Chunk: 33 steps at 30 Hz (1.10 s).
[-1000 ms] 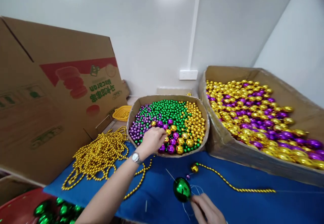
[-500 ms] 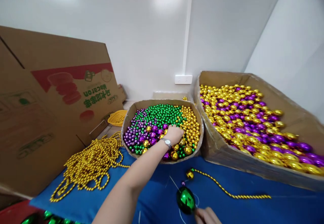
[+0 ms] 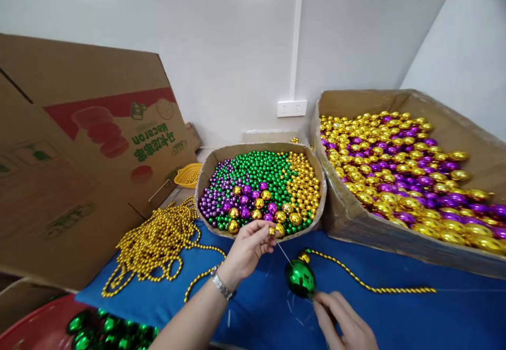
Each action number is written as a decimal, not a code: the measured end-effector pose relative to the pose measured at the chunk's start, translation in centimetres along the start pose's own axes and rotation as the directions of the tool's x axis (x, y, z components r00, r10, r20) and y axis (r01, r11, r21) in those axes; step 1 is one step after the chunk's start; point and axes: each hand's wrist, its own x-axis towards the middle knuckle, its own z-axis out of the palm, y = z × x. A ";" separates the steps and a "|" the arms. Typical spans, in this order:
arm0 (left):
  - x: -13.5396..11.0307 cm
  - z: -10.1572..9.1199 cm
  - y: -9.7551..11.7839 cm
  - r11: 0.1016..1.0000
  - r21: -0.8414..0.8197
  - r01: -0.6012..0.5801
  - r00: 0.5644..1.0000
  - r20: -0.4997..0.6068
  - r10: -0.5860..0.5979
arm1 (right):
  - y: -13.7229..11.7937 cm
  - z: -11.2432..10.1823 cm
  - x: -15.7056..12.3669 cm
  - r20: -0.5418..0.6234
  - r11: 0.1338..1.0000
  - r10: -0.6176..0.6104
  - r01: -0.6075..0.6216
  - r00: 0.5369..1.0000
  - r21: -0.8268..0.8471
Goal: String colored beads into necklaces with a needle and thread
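Note:
My left hand [image 3: 251,247], a watch on its wrist, pinches a small gold bead [image 3: 272,231] at the end of a thin white string [image 3: 283,251]. That string runs down to a big shiny green bead [image 3: 300,278]. The fingers of my right hand [image 3: 342,321] are closed at the lower end of the green bead. Just behind it, a gold ball [image 3: 304,256] joins a strand of small gold beads [image 3: 367,287] lying on the blue cloth [image 3: 269,302]. Beyond my left hand stands a low cardboard box [image 3: 201,202] of small purple, green and gold beads with larger balls on top.
A large cardboard box [image 3: 336,218] of gold and purple beads fills the right. Gold bead strands [image 3: 154,239] lie heaped at left, before a tall carton [image 3: 98,149]. A yellow basket [image 3: 182,177] sits behind them. Bottom left is a red tub [image 3: 35,321] with green beads.
My left hand has come out of the bead box toward me and now holds a small gold bead at the string. My right hand and the green bead have moved slightly up and right.

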 end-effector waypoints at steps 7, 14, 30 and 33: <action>-0.9 -0.5 -0.6 0.999 -0.008 0.033 0.999 0.006 -0.033 | 0.1 0.4 -0.2 0.014 0.999 -0.035 0.035 0.999 -0.039; -1.5 -0.4 -0.5 0.988 0.157 -0.002 1.000 -0.004 0.003 | 1.0 0.0 -0.8 -0.006 0.986 -0.124 0.123 0.992 -0.111; -4.0 -0.8 -3.5 0.740 0.626 -0.246 0.960 0.053 0.274 | 3.1 2.2 -1.7 0.108 0.986 -0.010 0.028 0.994 -0.162; -4.4 1.1 -1.3 0.683 0.643 -0.346 0.929 0.131 0.347 | 1.5 2.3 0.6 0.053 0.987 -0.081 0.087 0.995 -0.138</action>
